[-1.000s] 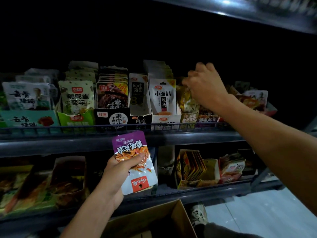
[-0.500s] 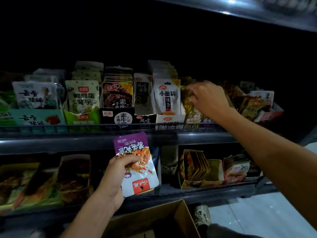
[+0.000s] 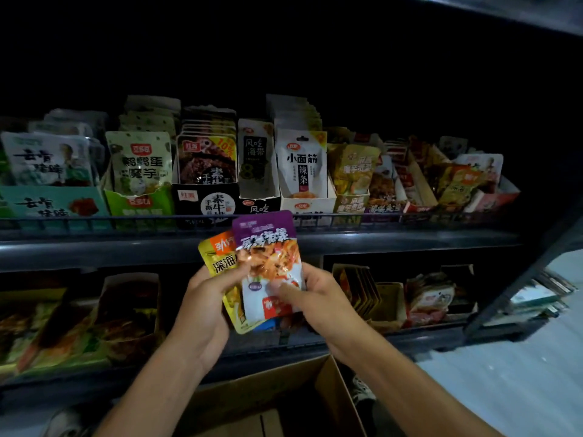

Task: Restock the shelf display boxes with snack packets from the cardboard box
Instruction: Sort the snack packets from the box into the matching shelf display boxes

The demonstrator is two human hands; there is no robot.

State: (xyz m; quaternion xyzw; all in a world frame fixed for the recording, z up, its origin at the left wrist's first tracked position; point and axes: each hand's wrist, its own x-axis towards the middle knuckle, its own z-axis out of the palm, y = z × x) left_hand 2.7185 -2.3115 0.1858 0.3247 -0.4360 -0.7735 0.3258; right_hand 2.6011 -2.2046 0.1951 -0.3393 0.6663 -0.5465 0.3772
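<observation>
In front of the shelf edge I hold two snack packets together. A purple and white packet (image 3: 268,263) lies on top, and a yellow packet (image 3: 220,260) sticks out behind it to the left. My left hand (image 3: 205,307) grips both from the left, thumb on the front. From the right, my right hand (image 3: 312,301) pinches the purple packet's lower edge. The open cardboard box (image 3: 284,402) sits below my arms. Display boxes of packets line the upper shelf (image 3: 347,239).
A low wire rail (image 3: 94,220) runs along the upper shelf's front. The lower shelf holds dim display boxes, one brown box (image 3: 388,304) with few packets. A shoe (image 3: 362,392) shows beside the carton, and pale floor (image 3: 504,373) lies at the right.
My right hand has dropped from the upper shelf's display boxes to the packets in my left hand. A yellow packet now shows behind the purple one. The packets sit higher, near the shelf edge.
</observation>
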